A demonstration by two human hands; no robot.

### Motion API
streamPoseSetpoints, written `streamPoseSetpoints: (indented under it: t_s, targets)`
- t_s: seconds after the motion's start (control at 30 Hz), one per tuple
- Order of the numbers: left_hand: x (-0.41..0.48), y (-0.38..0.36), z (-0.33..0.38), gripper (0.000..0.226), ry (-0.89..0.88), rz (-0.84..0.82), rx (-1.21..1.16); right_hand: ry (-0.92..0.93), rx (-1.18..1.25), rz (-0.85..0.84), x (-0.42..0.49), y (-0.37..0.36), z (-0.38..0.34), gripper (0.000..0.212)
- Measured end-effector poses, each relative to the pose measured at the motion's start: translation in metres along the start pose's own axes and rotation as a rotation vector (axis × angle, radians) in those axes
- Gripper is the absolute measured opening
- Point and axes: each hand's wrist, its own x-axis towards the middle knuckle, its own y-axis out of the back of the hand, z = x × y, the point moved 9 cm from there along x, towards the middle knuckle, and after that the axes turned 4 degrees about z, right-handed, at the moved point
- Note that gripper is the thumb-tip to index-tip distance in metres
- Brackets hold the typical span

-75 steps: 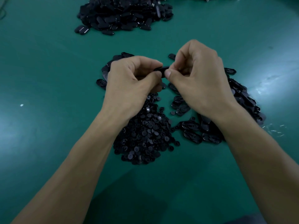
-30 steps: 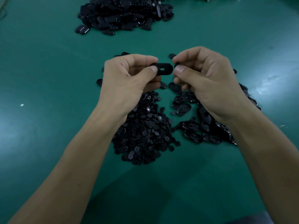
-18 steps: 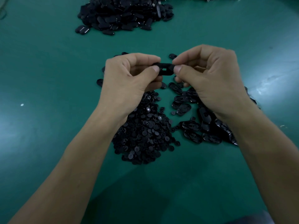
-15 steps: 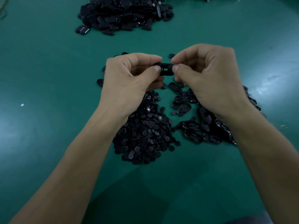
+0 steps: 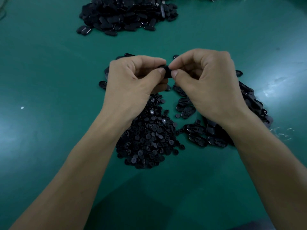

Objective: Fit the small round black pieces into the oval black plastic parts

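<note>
Left hand (image 5: 132, 85): up over the near heaps, fingers curled. Grip is narrow, thumb and forefinger pinching the left end of one oval part (image 5: 167, 73).
Right hand (image 5: 210, 83): mirrored pose. Grip is narrow, thumb and forefinger tips pinched on the same part's right end. The fingertips of the two hands almost meet.
Oval part: held in the air between both hands, above the gap between the two near heaps. Fingertips cover most of it and only a dark sliver shows. Can't tell if a round piece sits in it.
Round pieces (image 5: 149, 138): loose heap lying straight on the tabletop (image 5: 49, 67), under the left wrist and towards the viewer. Small discs, some with a pale centre dot.
Oval pile (image 5: 199, 136): loose heap on the tabletop under the right hand and out to its right. A few strays lie between the heaps and past the left hand.
Far pile (image 5: 126, 14): bigger heap of black oval parts at the top of view, well apart from the hands. Can't tell if they're fitted.
Tabletop: green, with glare patches left and right.
Slivers (image 5: 282, 132): a few pale bits just right of the oval pile.
Speck (image 5: 22, 107): white, far left, alone.
</note>
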Motion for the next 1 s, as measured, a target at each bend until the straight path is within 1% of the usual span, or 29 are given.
streamPoseSetpoints:
  t_s: [0.23, 0.5, 0.7, 0.87, 1.0]
  targets:
    - [0.001, 0.0, -0.001, 0.014, -0.011, 0.007, 0.026, 0.002, -0.036, 0.011, -0.001, -0.004, -0.003, 0.018]
    - [0.0, 0.0, 0.005, 0.015, -0.111, 0.01, 0.155, -0.145, 0.066, 0.022, 0.001, -0.001, 0.014, 0.023]
    - [-0.003, 0.001, 0.013, 0.017, -0.213, 0.031, 0.313, -0.077, -0.069, 0.026, 0.001, -0.001, 0.002, 0.031]
    - [-0.004, -0.001, 0.017, 0.012, -0.285, 0.045, 0.444, -0.051, -0.086, -0.057, 0.0, -0.006, -0.003, 0.028]
    - [-0.003, -0.001, 0.017, 0.013, -0.297, 0.04, 0.473, -0.022, -0.078, -0.124, 0.002, -0.007, -0.005, 0.03]
